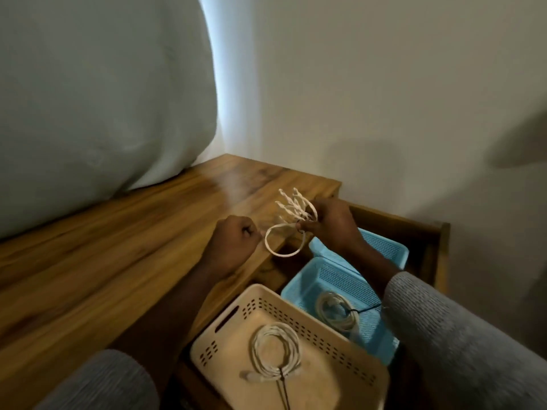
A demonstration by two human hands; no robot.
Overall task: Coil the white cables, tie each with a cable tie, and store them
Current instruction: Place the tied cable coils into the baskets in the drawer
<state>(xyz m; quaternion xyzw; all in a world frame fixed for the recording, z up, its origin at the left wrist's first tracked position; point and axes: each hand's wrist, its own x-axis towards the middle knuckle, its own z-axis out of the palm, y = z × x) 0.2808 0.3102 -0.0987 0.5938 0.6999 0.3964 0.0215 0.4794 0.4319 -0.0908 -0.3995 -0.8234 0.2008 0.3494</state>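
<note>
My right hand (328, 224) grips a bundle of white cable loops (291, 207) above the wooden desk's right edge; one larger loop (281, 242) hangs down from it. My left hand (235, 242) is curled into a fist beside that loop, and its fingers seem to pinch the loop's left side. A coiled white cable (276, 355) tied with a dark tie lies in the cream basket (233, 318). Another coiled white cable (336, 312) with a dark tie lies in the nearer blue basket (299, 287).
The baskets sit in an open wooden drawer (444, 244) to the right of the desk (118, 261). A second blue basket (384, 247) lies further back in it. A white curtain (103, 99) hangs over the desk's far side. A wall stands behind.
</note>
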